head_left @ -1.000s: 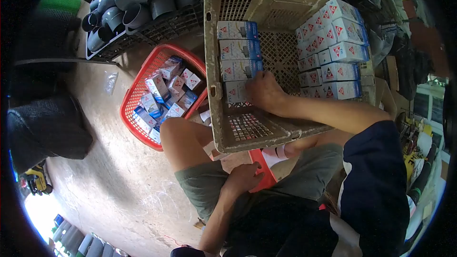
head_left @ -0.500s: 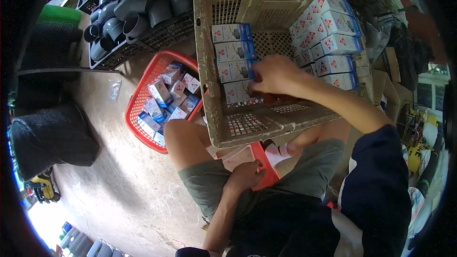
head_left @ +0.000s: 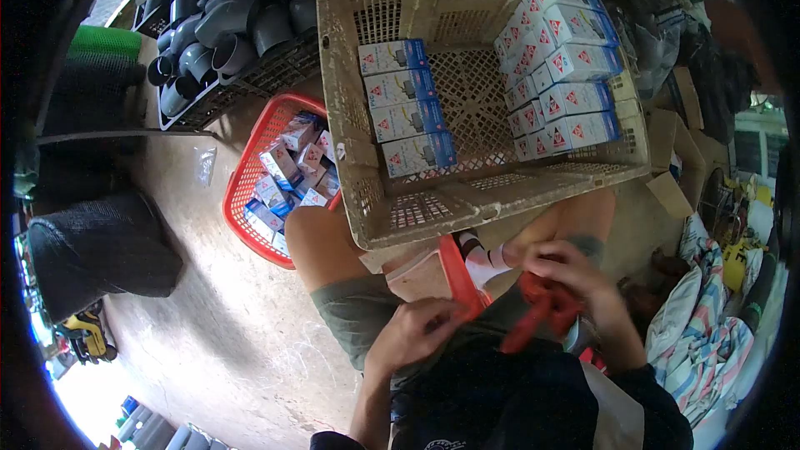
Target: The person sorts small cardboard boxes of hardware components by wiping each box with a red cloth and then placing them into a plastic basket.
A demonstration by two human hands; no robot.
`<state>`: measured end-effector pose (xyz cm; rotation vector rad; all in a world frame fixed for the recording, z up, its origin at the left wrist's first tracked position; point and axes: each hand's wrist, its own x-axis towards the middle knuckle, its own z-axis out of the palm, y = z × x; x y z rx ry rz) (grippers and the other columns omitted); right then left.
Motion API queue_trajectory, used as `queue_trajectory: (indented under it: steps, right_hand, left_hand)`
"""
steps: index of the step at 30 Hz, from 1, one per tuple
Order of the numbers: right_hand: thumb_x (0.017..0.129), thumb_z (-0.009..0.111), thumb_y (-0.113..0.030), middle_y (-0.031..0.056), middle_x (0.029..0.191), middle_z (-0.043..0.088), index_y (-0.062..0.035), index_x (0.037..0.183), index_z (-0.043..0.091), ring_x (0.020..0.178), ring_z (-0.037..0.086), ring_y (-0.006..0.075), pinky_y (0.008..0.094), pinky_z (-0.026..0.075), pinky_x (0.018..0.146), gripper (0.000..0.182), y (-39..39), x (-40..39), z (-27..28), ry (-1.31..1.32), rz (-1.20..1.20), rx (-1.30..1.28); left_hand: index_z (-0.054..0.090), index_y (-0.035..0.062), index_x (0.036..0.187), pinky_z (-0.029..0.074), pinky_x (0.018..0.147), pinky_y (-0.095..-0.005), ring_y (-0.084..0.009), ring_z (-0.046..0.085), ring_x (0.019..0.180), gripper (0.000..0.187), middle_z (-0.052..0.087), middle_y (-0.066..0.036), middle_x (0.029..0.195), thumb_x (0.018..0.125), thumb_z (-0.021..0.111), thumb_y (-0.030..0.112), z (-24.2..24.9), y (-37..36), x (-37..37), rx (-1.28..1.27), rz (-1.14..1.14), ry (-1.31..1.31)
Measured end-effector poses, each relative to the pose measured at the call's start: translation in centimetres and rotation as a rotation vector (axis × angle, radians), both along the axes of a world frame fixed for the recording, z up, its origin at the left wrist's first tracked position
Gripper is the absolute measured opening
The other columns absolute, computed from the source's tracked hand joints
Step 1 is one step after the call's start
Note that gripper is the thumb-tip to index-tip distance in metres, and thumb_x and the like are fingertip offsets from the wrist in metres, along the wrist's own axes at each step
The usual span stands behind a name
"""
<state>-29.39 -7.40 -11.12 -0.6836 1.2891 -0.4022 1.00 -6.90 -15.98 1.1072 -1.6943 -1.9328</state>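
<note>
My right hand is closed round a bundle of red, soft material, over my lap. My left hand is at the left of it, its thumb and fingers drawn together near a red strip; whether it grips the strip is unclear. Beyond both hands lies a large worn beige crate. Inside, four white-and-blue boxes form a column on the left, and several stacked boxes fill the right side.
A red basket with jumbled small boxes stands left of the crate. Behind it, grey pipe fittings fill a black crate. A black-covered bundle is at the left, and striped cloth lies at the right.
My right hand has come out of the beige crate down to my lap, with red material now in it. My left hand has shifted slightly. The crate appears a little further left in view.
</note>
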Motion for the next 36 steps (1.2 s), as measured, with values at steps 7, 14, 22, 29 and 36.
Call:
queue_trajectory:
  steps: [7, 14, 22, 29, 36]
  right_hand:
    - [0.090, 0.068, -0.049, 0.0143, 0.086, 0.072, -0.0027, 0.096, 0.070, 0.080, 0.070, 0.0265, 0.0384, 0.053, 0.071, 0.047, 3.9, 5.3, -16.8, 0.663, 0.093, -0.194]
    - [0.090, 0.066, -0.050, 0.0192, 0.090, 0.072, -0.0029, 0.100, 0.069, 0.085, 0.070, 0.0369, 0.0473, 0.055, 0.073, 0.048, 3.8, 5.1, -19.8, 0.653, 0.259, -0.310]
    - [0.091, 0.063, -0.051, 0.0172, 0.090, 0.072, -0.0037, 0.105, 0.068, 0.088, 0.069, 0.0372, 0.0465, 0.054, 0.077, 0.049, 3.0, 6.1, -18.4, 0.592, 0.331, -0.321]
    - [0.090, 0.068, -0.043, 0.0147, 0.090, 0.073, -0.0069, 0.093, 0.070, 0.088, 0.070, 0.0336, 0.0436, 0.053, 0.075, 0.036, 3.1, 6.8, -17.4, 0.514, 0.279, -0.311]
    - [0.089, 0.068, -0.044, 0.0140, 0.090, 0.073, -0.0070, 0.093, 0.072, 0.086, 0.070, 0.0341, 0.0416, 0.054, 0.077, 0.038, 4.1, 6.8, -19.0, 0.553, 0.278, -0.318]
  left_hand:
    - [0.070, -0.0057, 0.096, 0.053, 0.068, -0.0431, -0.0352, 0.068, 0.075, 0.014, 0.071, -0.021, 0.087, 0.088, 0.071, 0.005, 10.1, -3.3, -1.4, -0.215, -0.276, 0.954]
    - [0.070, 0.0041, 0.116, 0.046, 0.092, -0.0491, -0.0320, 0.055, 0.106, 0.022, 0.053, -0.025, 0.126, 0.099, 0.063, 0.017, 9.6, -0.5, -3.5, -0.076, -0.628, 1.238]
    - [0.068, -0.0083, 0.092, 0.055, 0.070, -0.0413, -0.0332, 0.070, 0.079, 0.017, 0.071, -0.021, 0.085, 0.086, 0.077, 0.006, 12.4, 1.3, -3.9, 0.796, 0.331, 1.288]
    - [0.069, -0.0076, 0.082, 0.057, 0.069, -0.0384, -0.0270, 0.071, 0.073, 0.014, 0.071, -0.020, 0.077, 0.083, 0.079, 0.002, 15.7, 0.6, -7.2, 0.874, 0.402, 1.413]
    - [0.070, -0.0070, 0.084, 0.058, 0.070, -0.0391, -0.0282, 0.072, 0.075, 0.012, 0.071, -0.020, 0.080, 0.085, 0.077, 0.003, 14.2, 3.3, -8.3, 0.711, 0.113, 1.550]
